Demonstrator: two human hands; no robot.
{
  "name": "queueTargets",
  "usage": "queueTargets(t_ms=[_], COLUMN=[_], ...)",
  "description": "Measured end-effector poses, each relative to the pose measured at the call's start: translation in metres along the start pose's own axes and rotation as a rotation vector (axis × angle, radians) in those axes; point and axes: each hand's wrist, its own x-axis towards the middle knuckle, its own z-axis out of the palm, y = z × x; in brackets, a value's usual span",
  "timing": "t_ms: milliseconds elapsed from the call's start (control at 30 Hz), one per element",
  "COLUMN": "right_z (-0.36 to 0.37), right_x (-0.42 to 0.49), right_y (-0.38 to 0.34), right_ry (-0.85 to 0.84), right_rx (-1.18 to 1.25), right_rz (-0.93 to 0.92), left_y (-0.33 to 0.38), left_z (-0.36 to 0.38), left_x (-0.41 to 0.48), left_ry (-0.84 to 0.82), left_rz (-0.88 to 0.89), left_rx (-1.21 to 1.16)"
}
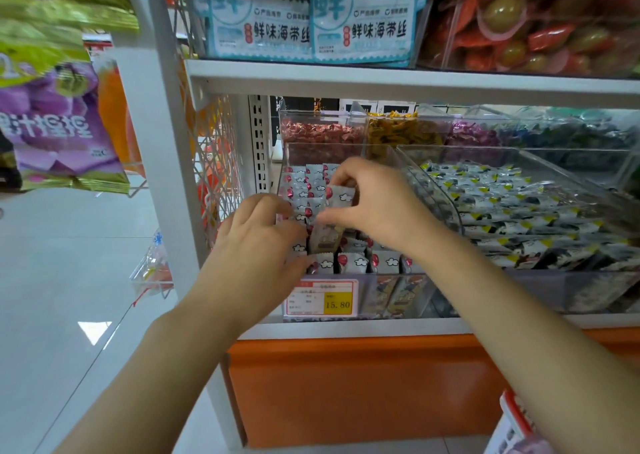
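Note:
A clear plastic bin on a shop shelf holds several small grey snack packets with red and white cloud prints. Both of my hands reach into it. My right hand pinches one grey packet between thumb and fingers above the rows. My left hand lies at the bin's left side with fingers curled among the packets, next to a brownish packet standing on end; whether it grips that packet is unclear.
A price tag reading 15.80 hangs on the bin front. To the right is a bin of black, white and yellow packets. Behind stand bins of red and yellow sweets. Seaweed bags fill the shelf above. Purple bags hang left.

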Motion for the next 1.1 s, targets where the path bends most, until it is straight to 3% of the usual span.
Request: queueTargets(t_ms=[100, 200, 400, 633, 767, 900, 1100], right_z=[0.02, 0.031, 0.015, 0.028, 0.017, -0.008, -0.028], right_x=[-0.008, -0.015, 0.008, 0.021, 0.02, 0.009, -0.026], right_y=[-0.007, -0.003, 0.007, 0.006, 0.004, -0.001, 0.002], right_ry=[-0.081, -0.211, -0.093, -0.257, -0.142, 0.148, 0.409], right_rx=[-0.051, -0.28, -0.1, -0.397, -0.056, 0.244, 0.561], right_rz=[-0.03, -0.157, -0.034, -0.106, -0.041, 0.021, 0.153], left_y=[-0.001, -0.003, -0.005, -0.005, -0.005, -0.001, 0.012], left_z=[0.0, -0.001, -0.002, -0.003, -0.005, -0.009, -0.011], left_x=[0.0, 0.0, 0.001, 0.001, 0.002, 0.003, 0.004], left_ry=[0.01, 0.03, 0.034, 0.048, 0.085, 0.176, 0.213], left_rz=[-0.013, -0.021, -0.033, -0.038, -0.029, -0.036, -0.081], left_rx=[-0.022, -0.035, -0.035, -0.046, -0.056, -0.095, -0.355])
